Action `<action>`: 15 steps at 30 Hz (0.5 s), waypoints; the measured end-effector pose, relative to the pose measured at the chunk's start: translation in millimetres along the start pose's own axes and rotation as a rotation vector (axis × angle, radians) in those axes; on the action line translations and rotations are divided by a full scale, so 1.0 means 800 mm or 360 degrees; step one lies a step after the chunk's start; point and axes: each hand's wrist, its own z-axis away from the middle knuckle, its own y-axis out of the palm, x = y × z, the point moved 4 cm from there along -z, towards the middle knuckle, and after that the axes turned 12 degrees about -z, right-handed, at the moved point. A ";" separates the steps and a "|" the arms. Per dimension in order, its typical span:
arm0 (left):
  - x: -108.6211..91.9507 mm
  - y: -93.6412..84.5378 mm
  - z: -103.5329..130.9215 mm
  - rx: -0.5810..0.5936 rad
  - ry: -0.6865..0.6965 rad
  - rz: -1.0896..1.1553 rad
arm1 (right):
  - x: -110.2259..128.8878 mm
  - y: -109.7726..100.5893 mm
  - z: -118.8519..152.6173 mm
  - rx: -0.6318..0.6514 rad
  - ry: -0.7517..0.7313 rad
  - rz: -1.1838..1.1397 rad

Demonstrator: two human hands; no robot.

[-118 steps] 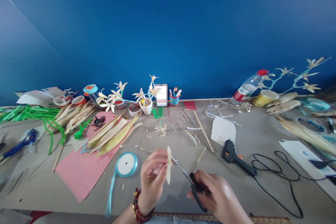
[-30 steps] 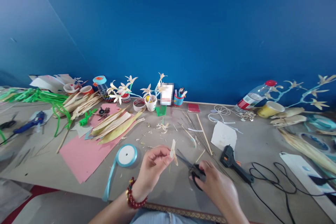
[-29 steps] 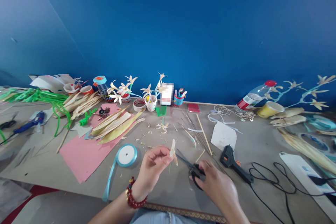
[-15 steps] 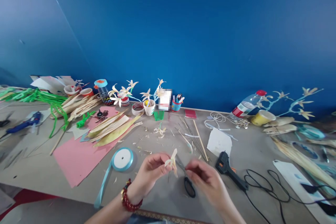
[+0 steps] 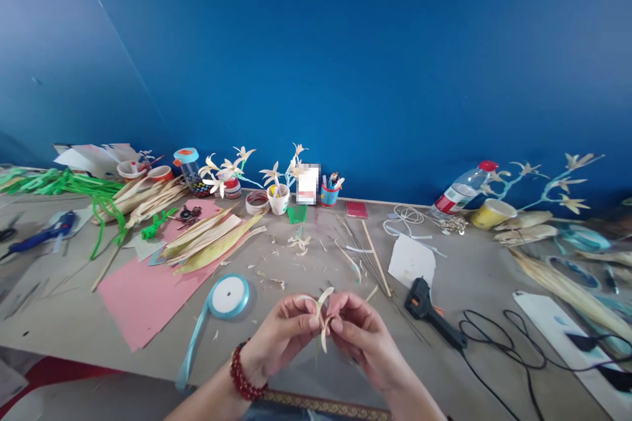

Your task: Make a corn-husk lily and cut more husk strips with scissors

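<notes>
My left hand (image 5: 291, 325) pinches a small flower of pale corn-husk petals (image 5: 323, 302) between thumb and fingers, just above the table near its front edge. From the other side my right hand (image 5: 360, 329) closes on the same flower, thumb and forefinger at a curled petal. A red bead bracelet (image 5: 241, 371) circles my left wrist. Beyond the hands lies another husk flower (image 5: 299, 243) among scraps. Left of my left hand stands a roll of light blue ribbon (image 5: 230, 296), its tail hanging over the edge. The scissors seen earlier are mostly hidden by my right hand.
A black glue gun (image 5: 429, 312) with its cord lies to the right, below a white paper sheet (image 5: 412, 260). Corn husks (image 5: 212, 243) rest on pink paper (image 5: 148, 296) at left. Along the blue wall stand cups with husk flowers and a tilted bottle (image 5: 459, 194).
My right hand has moved left, away from the scissors' blades, and now touches the flower. The flower has turned slightly between my fingers. The scissors' black handle is no longer plainly visible.
</notes>
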 end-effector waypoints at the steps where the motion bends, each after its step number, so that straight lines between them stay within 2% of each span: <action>1: 0.001 0.002 0.000 0.0034 -0.0017 0.0013 | 0.000 -0.001 0.002 -0.0018 -0.0038 0.0025; 3: 0.003 0.005 0.000 0.0105 -0.0066 0.0032 | 0.004 -0.004 0.007 -0.0047 -0.0161 0.0107; 5: 0.006 0.009 0.001 0.0174 -0.0132 0.0040 | 0.014 -0.005 0.013 -0.0099 -0.0380 0.0311; 8: 0.010 0.013 0.001 0.0243 -0.0209 0.0075 | 0.031 -0.004 0.027 -0.0211 -0.0813 0.0859; 10: 0.013 0.014 0.000 0.0252 -0.0220 0.0101 | 0.037 -0.001 0.035 -0.0225 -0.1005 0.1167; 13: 0.015 0.013 -0.002 0.0227 -0.0194 0.0078 | 0.042 -0.007 0.046 -0.0175 -0.0991 0.1425; 15: 0.014 0.010 -0.003 0.0202 -0.0150 0.0044 | 0.054 -0.029 0.058 -0.0245 -0.0941 0.1687</action>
